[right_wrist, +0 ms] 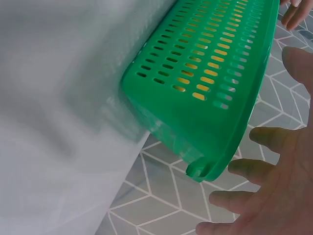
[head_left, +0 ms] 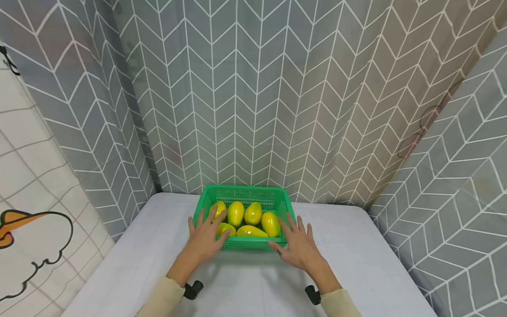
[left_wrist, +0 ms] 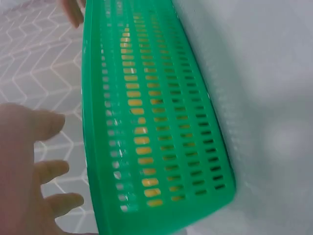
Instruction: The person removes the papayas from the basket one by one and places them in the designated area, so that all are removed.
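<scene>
Your pale sleeves (head_left: 162, 297) are nearest. Your left hand (head_left: 203, 239) and right hand (head_left: 299, 248) spread wide, holding nothing, by the near corners of the green basket (head_left: 253, 240). They're far apart, I think, because the basket is long. It sits on the white table (head_left: 332, 237) with six yellow fruits (head_left: 236, 213) inside. Its walls probably stop the fruits from rolling off.

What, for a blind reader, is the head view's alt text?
A left hand and right hand are spread at the near corners of a green perforated plastic basket of glossy yellow oval fruit. It sits on a white table before grey chevron fabric.
</scene>
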`<control>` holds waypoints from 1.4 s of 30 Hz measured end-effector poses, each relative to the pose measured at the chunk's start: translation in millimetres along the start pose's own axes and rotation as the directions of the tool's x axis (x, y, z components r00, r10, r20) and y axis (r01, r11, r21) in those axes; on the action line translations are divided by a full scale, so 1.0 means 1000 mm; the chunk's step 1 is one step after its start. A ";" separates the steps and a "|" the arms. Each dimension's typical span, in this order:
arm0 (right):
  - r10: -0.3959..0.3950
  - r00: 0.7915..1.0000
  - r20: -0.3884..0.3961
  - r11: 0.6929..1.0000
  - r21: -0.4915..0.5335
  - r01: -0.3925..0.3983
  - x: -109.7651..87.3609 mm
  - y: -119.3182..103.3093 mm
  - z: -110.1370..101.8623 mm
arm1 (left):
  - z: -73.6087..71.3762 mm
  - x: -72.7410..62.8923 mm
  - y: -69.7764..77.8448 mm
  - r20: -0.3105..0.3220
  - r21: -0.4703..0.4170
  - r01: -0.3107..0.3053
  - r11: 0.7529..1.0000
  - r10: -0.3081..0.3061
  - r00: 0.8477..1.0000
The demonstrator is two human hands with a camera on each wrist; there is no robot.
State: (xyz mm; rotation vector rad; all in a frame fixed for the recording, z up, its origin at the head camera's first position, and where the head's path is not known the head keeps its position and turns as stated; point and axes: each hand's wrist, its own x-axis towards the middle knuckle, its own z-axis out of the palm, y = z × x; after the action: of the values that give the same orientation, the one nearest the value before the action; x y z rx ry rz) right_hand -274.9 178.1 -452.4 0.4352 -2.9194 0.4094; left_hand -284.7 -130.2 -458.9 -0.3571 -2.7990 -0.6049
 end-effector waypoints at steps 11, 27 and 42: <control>0.032 0.999 0.023 0.999 0.031 -0.032 -0.001 0.007 0.003 | -0.002 -0.003 -0.036 -0.010 -0.214 0.110 0.971 -0.115 0.993; 0.050 0.999 0.012 0.997 0.063 -0.051 -0.001 0.014 0.003 | 0.008 0.009 -0.066 0.115 -0.544 0.390 0.743 -0.394 0.912; 0.060 0.998 0.008 0.996 0.068 -0.060 -0.001 0.016 -0.001 | 0.008 0.039 -0.083 0.210 -0.635 0.437 0.637 -0.402 0.891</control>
State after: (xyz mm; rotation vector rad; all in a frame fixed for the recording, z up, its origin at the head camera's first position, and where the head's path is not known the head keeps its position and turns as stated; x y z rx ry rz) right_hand -278.8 193.4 -455.9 0.3592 -2.9376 0.5183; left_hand -346.8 -193.2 -485.3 0.1934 -2.5995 -1.7538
